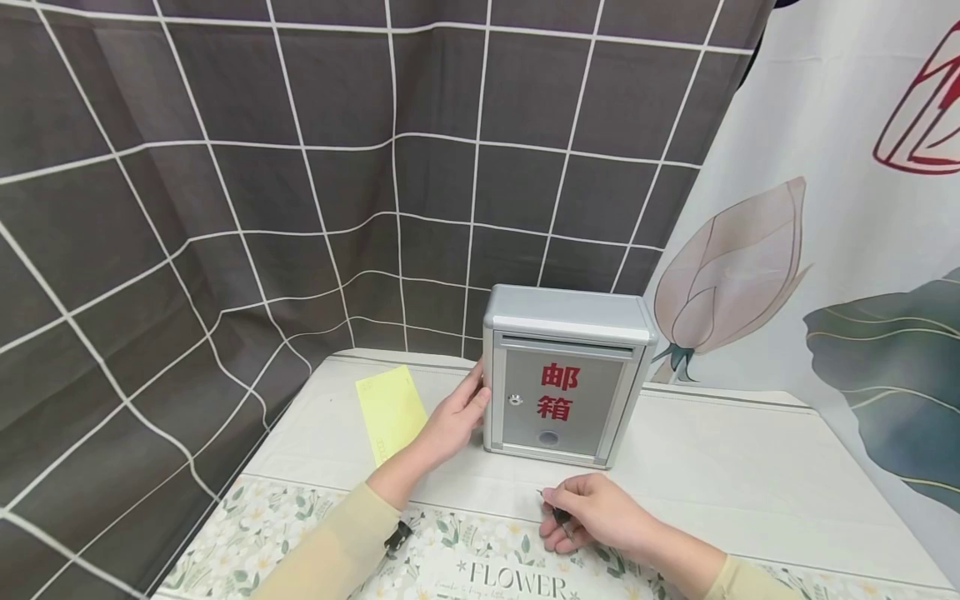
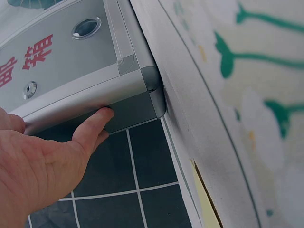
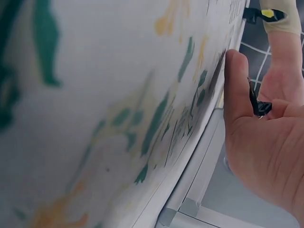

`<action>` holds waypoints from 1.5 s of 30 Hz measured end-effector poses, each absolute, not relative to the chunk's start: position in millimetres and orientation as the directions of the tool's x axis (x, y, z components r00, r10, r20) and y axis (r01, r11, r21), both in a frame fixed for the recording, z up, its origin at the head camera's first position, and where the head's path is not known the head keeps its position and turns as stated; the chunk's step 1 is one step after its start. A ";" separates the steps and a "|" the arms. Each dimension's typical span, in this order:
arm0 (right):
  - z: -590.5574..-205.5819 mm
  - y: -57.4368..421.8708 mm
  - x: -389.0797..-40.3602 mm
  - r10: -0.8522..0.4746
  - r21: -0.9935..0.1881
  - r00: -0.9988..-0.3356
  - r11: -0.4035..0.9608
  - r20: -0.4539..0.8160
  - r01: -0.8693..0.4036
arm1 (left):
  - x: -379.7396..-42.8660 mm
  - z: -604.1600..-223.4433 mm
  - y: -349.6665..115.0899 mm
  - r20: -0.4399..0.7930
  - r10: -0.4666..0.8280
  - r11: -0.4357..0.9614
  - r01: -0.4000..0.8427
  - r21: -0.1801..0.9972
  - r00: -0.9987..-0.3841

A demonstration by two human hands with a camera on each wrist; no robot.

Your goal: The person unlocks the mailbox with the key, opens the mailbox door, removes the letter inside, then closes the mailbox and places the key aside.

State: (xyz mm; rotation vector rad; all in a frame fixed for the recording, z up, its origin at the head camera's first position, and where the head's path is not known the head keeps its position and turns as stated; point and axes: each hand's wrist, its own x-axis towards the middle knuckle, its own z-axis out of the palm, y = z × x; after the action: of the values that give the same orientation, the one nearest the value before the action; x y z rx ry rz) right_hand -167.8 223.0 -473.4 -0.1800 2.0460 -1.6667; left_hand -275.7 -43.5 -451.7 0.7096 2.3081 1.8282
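A silver-grey metal mailbox (image 1: pixel 573 417) with red characters stands upright on the table. Its front door carries a round lock (image 1: pixel 515 400), also visible as a keyhole lock (image 2: pixel 29 90) in the left wrist view. My left hand (image 1: pixel 454 421) rests against the mailbox's left side, fingers fairly straight along it and thumb near the front edge. Below the mailbox's front, my right hand (image 1: pixel 592 512) pinches a small key with a black part (image 1: pixel 561 516), the thin tip pointing toward the mailbox. The black part (image 3: pixel 260 107) also shows between thumb and fingers in the right wrist view.
A yellow envelope-like paper (image 1: pixel 392 410) lies on the table left of the mailbox. A flower-print cloth (image 1: pixel 495 575) covers the table's near side. Behind hangs a dark grid-patterned curtain (image 1: pixel 337 183), with a white lotus-print curtain (image 1: pixel 817 250) at the right.
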 end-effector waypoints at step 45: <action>-434.6 303.9 -171.6 -0.045 -0.430 -0.995 0.899 0.083 -0.077 | -270.2 -449.1 -60.2 0.185 0.410 0.563 0.408 0.719 -0.893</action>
State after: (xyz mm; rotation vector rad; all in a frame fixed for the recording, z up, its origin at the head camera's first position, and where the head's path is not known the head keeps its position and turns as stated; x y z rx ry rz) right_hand -171.6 303.9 -434.6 -0.1009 3.1309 -0.7142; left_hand -270.2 -60.2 -449.1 0.7262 2.7745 1.2742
